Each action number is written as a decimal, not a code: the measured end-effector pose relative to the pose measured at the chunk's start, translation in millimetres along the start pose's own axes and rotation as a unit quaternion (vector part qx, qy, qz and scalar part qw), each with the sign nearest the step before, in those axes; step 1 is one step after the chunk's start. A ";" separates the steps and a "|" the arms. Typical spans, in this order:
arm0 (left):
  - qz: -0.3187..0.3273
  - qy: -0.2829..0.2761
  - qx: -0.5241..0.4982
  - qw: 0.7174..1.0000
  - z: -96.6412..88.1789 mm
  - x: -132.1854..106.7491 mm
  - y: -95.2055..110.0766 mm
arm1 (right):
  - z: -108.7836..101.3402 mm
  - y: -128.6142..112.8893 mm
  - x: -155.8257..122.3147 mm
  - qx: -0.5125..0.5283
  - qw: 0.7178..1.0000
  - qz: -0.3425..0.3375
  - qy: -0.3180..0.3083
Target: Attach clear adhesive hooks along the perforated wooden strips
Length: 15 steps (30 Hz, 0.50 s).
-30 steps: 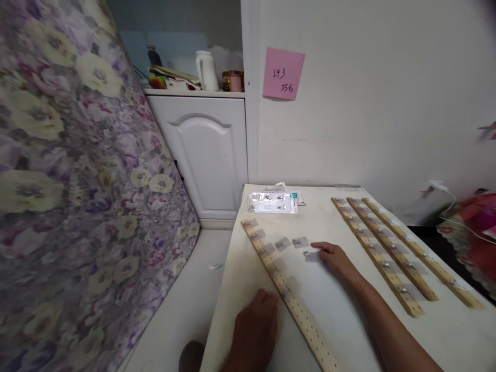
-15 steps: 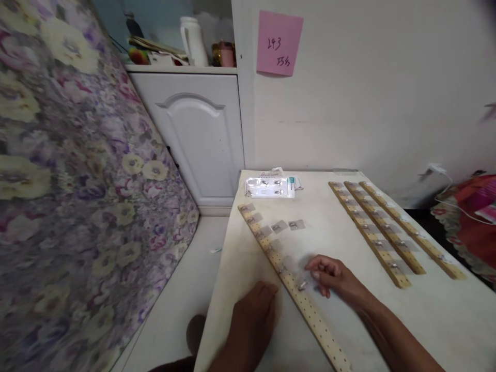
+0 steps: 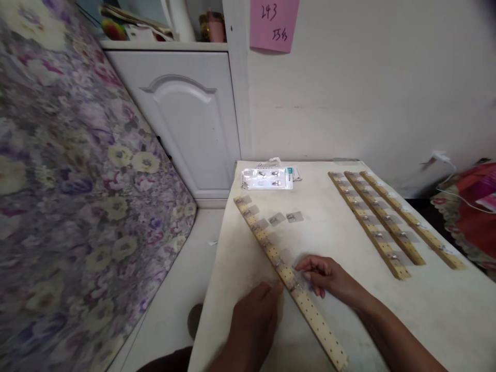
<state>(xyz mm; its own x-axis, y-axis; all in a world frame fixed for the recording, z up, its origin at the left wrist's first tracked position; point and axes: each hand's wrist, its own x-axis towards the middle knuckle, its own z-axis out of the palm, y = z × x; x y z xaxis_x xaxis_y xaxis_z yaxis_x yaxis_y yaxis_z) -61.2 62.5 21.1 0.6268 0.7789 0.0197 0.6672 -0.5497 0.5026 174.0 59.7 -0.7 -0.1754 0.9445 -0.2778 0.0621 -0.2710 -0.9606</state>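
Observation:
A perforated wooden strip (image 3: pixel 318 320) lies slantwise on the table, with several clear squares bearing small metal clips along its far part. My right hand (image 3: pixel 321 274) comes in from the right, thumb and forefinger pinched at the edge of a clear square with a metal clip (image 3: pixel 295 285), which rests on the strip. On the strip's left side is my left hand (image 3: pixel 256 315), fingers curled, a fingertip against the strip's edge close to that clip. Two loose clear squares with clips, one (image 3: pixel 276 219) beside the other (image 3: pixel 294 217), lie right of the strip's far end.
Three similar strips with clips, such as the leftmost strip (image 3: pixel 366 222), lie on the right of the white table (image 3: pixel 248 258). A blister pack (image 3: pixel 267 178) sits at the table's back left. Behind are a white cabinet (image 3: pixel 182 119) and a wall; a flowered curtain (image 3: pixel 77 181) hangs left.
My right hand has moved slightly left, and the clear square with its clip now sits over the strip. My left fingertip has come to the strip's edge. The view has tipped down.

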 end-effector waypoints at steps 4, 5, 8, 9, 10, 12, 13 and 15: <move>-0.006 -0.013 0.040 0.999 -3.2 2.7 4.5 | 0.9 1.1 0.5 0.000 1.000 -0.003 0.001; -0.007 -0.016 0.045 0.999 -3.9 3.4 5.5 | 0.9 1.4 0.6 0.002 1.000 -0.002 0.002; -0.017 -0.023 0.050 0.998 -5.6 5.5 8.2 | 0.4 2.3 1.1 0.001 1.000 0.002 0.003; -0.020 -0.025 0.049 0.998 -5.9 6.1 8.8 | 0.2 2.4 1.1 -0.001 1.000 0.003 0.002; -0.021 -0.027 0.049 0.998 -6.1 6.6 9.1 | 0.0 2.5 1.1 -0.002 1.000 0.004 0.001; -0.018 -0.025 0.048 0.998 -5.8 6.9 9.2 | -0.4 2.5 0.9 -0.002 1.000 0.005 -0.001; -0.015 -0.022 0.048 0.998 -5.5 6.8 9.1 | -0.6 2.4 0.7 -0.002 1.000 0.004 -0.001; -0.014 -0.020 0.047 0.999 -4.8 6.4 8.9 | -0.8 2.5 0.3 -0.002 1.000 0.000 -0.003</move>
<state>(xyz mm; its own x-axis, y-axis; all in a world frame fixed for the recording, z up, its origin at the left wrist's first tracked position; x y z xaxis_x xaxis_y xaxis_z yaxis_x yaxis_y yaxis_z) -53.2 64.0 29.9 0.6222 0.7823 -0.0291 0.7182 -0.5556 0.4189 174.9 59.4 -3.2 -0.1803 0.9437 -0.2773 0.0659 -0.2697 -0.9607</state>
